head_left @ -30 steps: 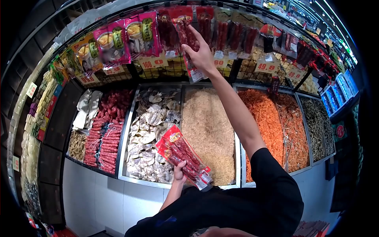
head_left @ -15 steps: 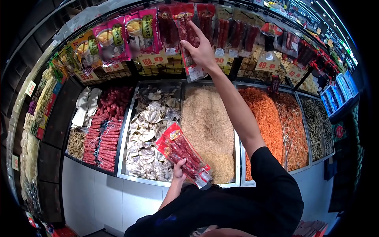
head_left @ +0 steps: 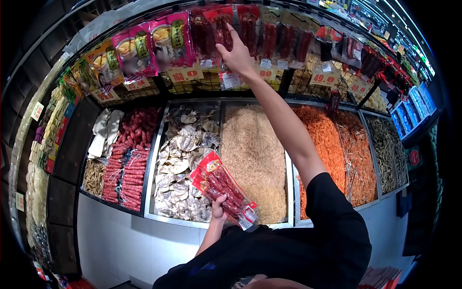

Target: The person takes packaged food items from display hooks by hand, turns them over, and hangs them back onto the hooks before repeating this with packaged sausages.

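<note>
My left hand (head_left: 219, 209) is closed around the lower part of red-topped clear packs of cured sausages (head_left: 225, 185), apparently two overlapping. It holds them low, in front of the bins of dried squid and tiny pale dried shrimp. Up at the hanging rack, my right hand (head_left: 237, 55) grips another red-topped sausage pack (head_left: 222, 30) by its right side. The thumb and index finger show, with the other fingers hidden. This pack is among the hanging packs; whether it is on its hook I cannot tell.
Pink pouches (head_left: 168, 41) hang left of the sausage packs, above price cards (head_left: 186, 73). Below stand bins of loose sausages (head_left: 127, 168), flat dried squid (head_left: 180, 159), pale dried shrimp (head_left: 252, 149) and orange dried shreds (head_left: 320, 139). Blue boxes (head_left: 415, 111) stand at right.
My right hand and the pack it grips have moved up and slightly left, back toward the rack. The left hand with its packs stays nearly still.
</note>
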Tool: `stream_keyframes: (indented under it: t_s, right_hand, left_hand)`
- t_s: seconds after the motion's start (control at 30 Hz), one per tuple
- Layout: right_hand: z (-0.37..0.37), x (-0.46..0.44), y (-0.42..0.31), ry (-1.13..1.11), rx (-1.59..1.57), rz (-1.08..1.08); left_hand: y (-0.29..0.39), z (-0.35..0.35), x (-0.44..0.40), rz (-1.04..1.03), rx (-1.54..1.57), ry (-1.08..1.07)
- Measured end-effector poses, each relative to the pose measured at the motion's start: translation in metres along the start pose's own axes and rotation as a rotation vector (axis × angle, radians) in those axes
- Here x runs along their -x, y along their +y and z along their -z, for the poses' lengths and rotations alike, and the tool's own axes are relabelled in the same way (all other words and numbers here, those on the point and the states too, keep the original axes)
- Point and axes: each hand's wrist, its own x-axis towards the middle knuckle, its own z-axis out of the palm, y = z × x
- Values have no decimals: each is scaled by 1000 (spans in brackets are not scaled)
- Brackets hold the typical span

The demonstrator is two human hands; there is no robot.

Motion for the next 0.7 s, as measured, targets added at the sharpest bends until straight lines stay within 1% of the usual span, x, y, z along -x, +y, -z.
stream_keyframes:
  t_s: [0.03,0.13,0.2,0.27,0.33,0.4,0.47,0.5,0.53,0.6,0.67,0.7]
  right_hand:
    - [-8,-7,12,9,25,-1]
    - [-15,-29,19,-54,198,-182]
    - [-24,-42,46,-66,226,-199]
    - [-26,-55,59,-71,249,-217]
    - [-23,-67,65,-105,433,-306]
    - [-29,-85,93,-161,413,-304]
    - [-25,-91,96,-241,433,-279]
    - [-21,-92,100,-246,526,-302]
    - [-10,-87,82,-285,534,-350]
    - [-6,-77,72,-272,572,-376]
    - [-1,-53,68,-320,628,-202]
    - [0,-35,66,-296,633,-149]
  left_hand:
    - [1,-3,3,17,31,0]
    - [2,-10,7,-4,3,5]
    - [1,-5,8,18,10,-16]
    - [1,-4,12,-20,-43,-7]
    - [2,3,15,-11,-40,-5]
    - [2,-2,17,-43,-59,-10]
    - [2,-1,17,-59,-42,3]
    - [2,-1,18,-57,-25,-17]
    - [3,-1,19,-53,-9,-36]
    - [4,1,18,-47,1,-26]
    - [3,0,17,-56,-16,-22]
    - [2,-2,16,-63,-14,-5]
